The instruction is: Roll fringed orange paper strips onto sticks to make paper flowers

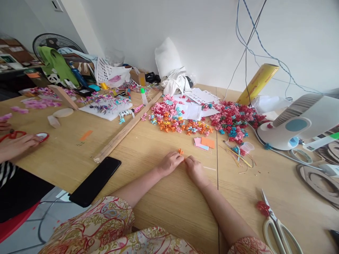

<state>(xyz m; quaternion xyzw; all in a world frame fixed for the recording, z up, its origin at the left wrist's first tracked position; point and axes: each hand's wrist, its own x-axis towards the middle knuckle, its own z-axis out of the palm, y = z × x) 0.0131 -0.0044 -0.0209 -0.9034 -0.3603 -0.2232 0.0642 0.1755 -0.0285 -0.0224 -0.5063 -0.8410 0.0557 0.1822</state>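
Observation:
A small orange flower (180, 151) stands out above the fingertips of my left hand (171, 163), which is closed in a pinch on it. Close beside, my right hand (195, 169) is pinched too, its fingertips almost touching the left ones. Whatever it grips is too small to make out. Behind my hands lies a long heap of small pink, orange, red and blue flowers (169, 114). Orange, pink and blue paper pieces (208, 142) rest just beyond my right hand. A thin pale strip (210, 168) lies to its right.
Scissors (275, 220) lie at the lower right, a black phone (95, 181) at the left. A wooden bar (129, 126) crosses the table. At the far left another person's hand (22, 145) holds red-handled scissors. A white device (293, 123) stands at the right.

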